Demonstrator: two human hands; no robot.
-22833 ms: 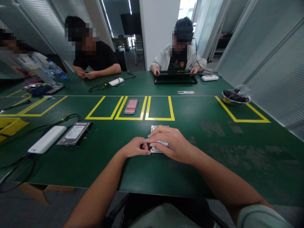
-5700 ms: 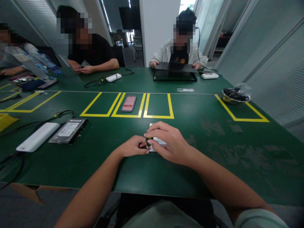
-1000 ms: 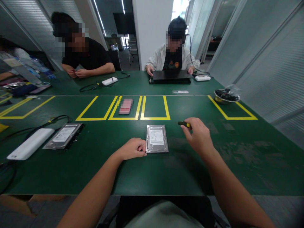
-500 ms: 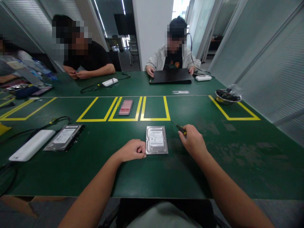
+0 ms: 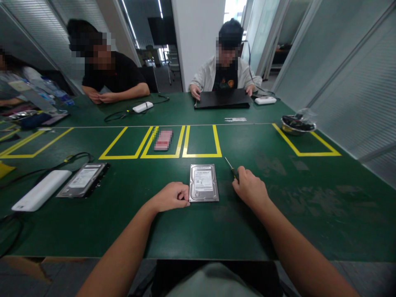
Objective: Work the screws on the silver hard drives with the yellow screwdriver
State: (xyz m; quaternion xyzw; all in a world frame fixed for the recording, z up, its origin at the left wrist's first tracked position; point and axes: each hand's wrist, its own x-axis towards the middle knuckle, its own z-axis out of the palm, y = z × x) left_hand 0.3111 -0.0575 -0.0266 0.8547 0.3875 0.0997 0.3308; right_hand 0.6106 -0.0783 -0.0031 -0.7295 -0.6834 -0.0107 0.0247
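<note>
A silver hard drive point(image 5: 203, 182) lies label up on the green table point(image 5: 278, 214) in front of me. My left hand point(image 5: 171, 197) rests as a loose fist against the drive's near left corner. To the right of the drive, my right hand point(image 5: 250, 188) is closed around a small screwdriver point(image 5: 230, 166). Its thin shaft points away from me, low over the table, and its handle is mostly hidden in my fingers.
A second hard drive point(image 5: 83, 180) and a white power bank point(image 5: 41, 189) with cables lie at the left. Yellow taped boxes point(image 5: 201, 142) mark the middle; one holds a pink item point(image 5: 163, 139). A metal bowl point(image 5: 297, 124) sits at the right. Three people sit across, one at a black laptop point(image 5: 222, 99).
My right hand, off the drive since about a second ago, has drawn back and down beside it with the screwdriver. My left hand has stayed at the drive's corner.
</note>
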